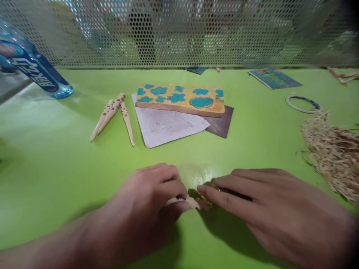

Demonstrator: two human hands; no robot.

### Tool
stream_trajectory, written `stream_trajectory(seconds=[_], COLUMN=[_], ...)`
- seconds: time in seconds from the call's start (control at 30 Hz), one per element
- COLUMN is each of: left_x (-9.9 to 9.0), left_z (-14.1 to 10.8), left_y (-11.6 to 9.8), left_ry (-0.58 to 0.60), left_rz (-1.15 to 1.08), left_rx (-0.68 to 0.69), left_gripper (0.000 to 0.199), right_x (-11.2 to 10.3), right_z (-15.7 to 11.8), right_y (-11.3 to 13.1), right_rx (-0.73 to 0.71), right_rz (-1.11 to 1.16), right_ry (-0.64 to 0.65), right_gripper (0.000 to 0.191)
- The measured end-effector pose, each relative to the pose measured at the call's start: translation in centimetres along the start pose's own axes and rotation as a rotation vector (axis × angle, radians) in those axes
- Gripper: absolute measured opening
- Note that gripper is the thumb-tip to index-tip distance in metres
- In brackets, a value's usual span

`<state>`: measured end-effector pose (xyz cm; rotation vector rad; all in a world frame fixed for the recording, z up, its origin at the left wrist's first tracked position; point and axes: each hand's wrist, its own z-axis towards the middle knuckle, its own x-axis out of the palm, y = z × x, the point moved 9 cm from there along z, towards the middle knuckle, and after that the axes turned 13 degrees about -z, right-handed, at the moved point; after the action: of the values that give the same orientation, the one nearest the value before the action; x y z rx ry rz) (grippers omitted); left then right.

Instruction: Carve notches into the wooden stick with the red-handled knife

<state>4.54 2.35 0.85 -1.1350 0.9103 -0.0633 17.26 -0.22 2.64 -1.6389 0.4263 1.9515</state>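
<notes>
My left hand (148, 190) pinches a small pale notched strip (182, 202) against the green tabletop, with its fingers curled over it. My right hand (252, 198) lies low from the other side, its fingertips close to the strip's jagged end. A dark band shows between its fingers, and I cannot tell what it is. Beyond the hands lie several longer pale notched strips (112, 116), with pointed ends, on the table.
A yellow and teal painted board (179, 99) rests on a white sheet (165, 127) and a dark brown sheet (221, 123). A pile of dry fibres (333, 157), a pale ring (303, 104), a patterned card (275, 79), a water bottle (30, 61) and a perforated metal screen (179, 33) surround the green table (56, 149).
</notes>
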Motion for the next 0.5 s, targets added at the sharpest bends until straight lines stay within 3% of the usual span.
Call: stream_trajectory(seconds=[0.2,0.5], left_x=[-0.1,-0.1], left_z=[-0.2,-0.3], left_y=[0.1,0.0], left_ry=[-0.043,-0.096], left_rz=[-0.040,-0.061], left_rx=[-0.029,-0.012], left_gripper=[0.016,0.018], right_x=[0.1,-0.9], right_z=[-0.8,-0.6], right_y=[1.0,1.7], right_rx=[-0.020,-0.016], right_rz=[-0.041,-0.137], right_ry=[0.003,-0.099], right_gripper=[0.049,0.040])
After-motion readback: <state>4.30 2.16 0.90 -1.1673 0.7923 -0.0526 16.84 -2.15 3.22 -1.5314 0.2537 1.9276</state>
